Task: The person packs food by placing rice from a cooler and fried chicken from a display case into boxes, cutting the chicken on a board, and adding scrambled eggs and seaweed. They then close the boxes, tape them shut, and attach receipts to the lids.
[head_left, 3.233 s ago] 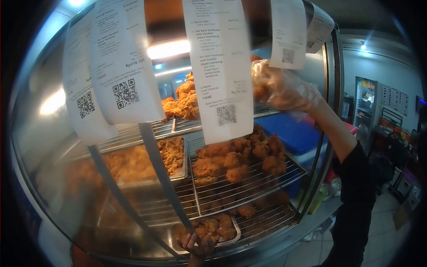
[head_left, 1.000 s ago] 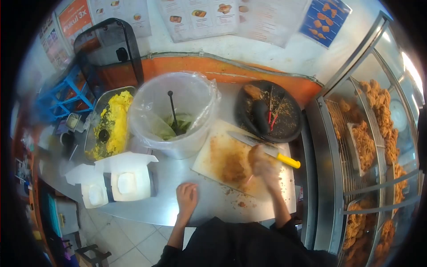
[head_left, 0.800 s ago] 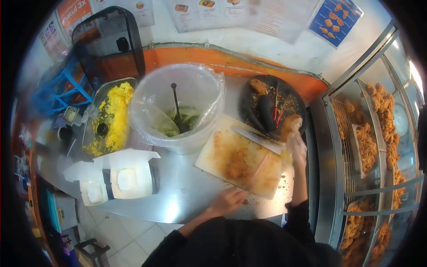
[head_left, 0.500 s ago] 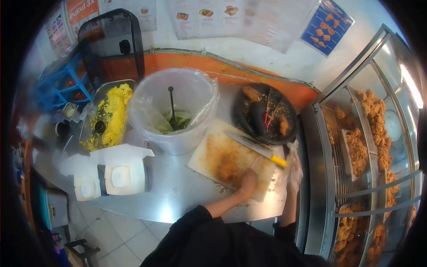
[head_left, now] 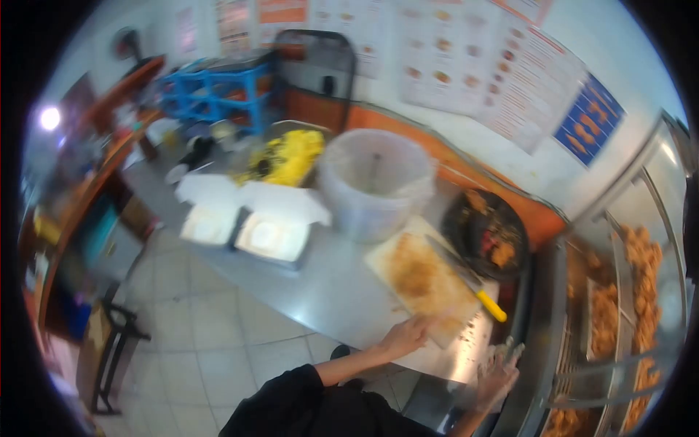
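My left hand [head_left: 408,337] is over the near edge of the stained cutting board [head_left: 419,273], its fingers curled together; whether it holds something is blurred. Farther right, my right hand [head_left: 498,375] wears a clear plastic glove, fingers apart, beside the table's right end. A knife with a yellow handle [head_left: 491,306] lies across the board's right side. Behind it sits a black stone mortar [head_left: 486,234] with fried pieces and red bits in it.
Two open white boxes [head_left: 273,234] stand left on the metal table [head_left: 328,280]. Behind are a plastic-lined bucket [head_left: 375,186], a tray of yellow food [head_left: 295,156] and a blue rack [head_left: 218,95]. A glass cabinet of fried food [head_left: 604,313] stands right.
The view has swung left, so the table sits farther right. My left hand has moved to the board's near edge, and my right hand has come away from beside the knife handle toward me.
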The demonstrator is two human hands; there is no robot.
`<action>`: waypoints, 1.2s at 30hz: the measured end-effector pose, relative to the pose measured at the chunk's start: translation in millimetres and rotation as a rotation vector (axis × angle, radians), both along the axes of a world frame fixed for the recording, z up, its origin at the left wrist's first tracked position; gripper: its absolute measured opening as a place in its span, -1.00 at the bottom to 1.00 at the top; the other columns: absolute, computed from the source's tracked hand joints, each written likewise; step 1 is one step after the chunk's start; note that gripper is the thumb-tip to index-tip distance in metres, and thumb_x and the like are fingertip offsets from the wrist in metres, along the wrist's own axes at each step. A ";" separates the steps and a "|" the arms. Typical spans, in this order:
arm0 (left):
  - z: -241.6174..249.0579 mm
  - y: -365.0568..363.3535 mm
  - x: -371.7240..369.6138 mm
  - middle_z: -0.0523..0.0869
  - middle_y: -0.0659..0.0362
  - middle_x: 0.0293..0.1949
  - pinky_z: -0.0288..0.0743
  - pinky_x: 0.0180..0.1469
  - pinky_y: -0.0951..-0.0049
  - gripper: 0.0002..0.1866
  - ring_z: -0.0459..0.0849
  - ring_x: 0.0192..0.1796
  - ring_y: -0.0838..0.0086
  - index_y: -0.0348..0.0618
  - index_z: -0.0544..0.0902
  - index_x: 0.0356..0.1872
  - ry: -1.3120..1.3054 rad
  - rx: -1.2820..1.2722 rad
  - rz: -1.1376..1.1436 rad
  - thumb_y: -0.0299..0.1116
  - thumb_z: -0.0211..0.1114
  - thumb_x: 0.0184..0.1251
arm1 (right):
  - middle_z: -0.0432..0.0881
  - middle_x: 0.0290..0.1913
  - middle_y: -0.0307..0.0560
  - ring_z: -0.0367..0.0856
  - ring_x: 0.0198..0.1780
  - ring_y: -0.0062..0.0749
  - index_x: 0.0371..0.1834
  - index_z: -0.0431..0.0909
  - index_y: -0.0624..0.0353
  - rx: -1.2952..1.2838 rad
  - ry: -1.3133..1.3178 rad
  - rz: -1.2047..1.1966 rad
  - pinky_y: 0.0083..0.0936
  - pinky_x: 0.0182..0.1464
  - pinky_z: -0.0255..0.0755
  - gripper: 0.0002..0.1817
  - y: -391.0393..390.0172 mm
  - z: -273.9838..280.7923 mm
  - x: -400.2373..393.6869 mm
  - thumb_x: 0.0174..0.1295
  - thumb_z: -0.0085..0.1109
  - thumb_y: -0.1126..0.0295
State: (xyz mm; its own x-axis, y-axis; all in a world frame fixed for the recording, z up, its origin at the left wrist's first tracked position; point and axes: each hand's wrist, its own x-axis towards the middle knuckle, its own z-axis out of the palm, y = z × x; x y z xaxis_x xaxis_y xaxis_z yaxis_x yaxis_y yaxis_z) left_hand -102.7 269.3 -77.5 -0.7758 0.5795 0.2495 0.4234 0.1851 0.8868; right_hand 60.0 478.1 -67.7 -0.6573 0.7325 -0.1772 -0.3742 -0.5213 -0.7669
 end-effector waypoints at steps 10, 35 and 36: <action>-32.7 -347.3 3.6 0.54 0.23 -0.40 0.26 -0.49 0.56 -0.80 0.38 -0.56 0.54 -0.14 0.52 -0.20 0.086 0.163 1.245 -0.49 0.08 0.12 | -0.06 0.35 -0.07 -0.20 0.37 -0.20 0.29 0.05 -0.24 -0.038 0.446 0.467 0.00 0.29 -0.32 -0.39 -110.7 32.1 -45.4 0.16 -0.15 -0.06; -121.0 -809.4 -407.0 0.53 0.00 -0.09 0.35 -0.03 0.36 -0.65 0.48 -0.07 0.29 -0.21 0.45 -0.02 -0.256 0.127 0.904 -0.32 0.05 0.17 | -0.10 0.36 -0.05 -0.22 0.37 -0.17 0.30 0.03 -0.19 -0.139 0.540 0.381 0.01 0.30 -0.36 -0.35 -524.1 36.4 -365.0 0.14 -0.12 -0.06; -120.4 -810.4 -427.0 0.53 0.00 -0.09 0.35 -0.03 0.36 -0.65 0.48 -0.07 0.29 -0.21 0.45 -0.02 -0.266 0.121 0.893 -0.32 0.05 0.17 | -0.10 0.36 -0.05 -0.22 0.37 -0.17 0.30 0.03 -0.18 -0.129 0.543 0.373 0.01 0.30 -0.37 -0.35 -534.1 39.2 -375.5 0.14 -0.12 -0.06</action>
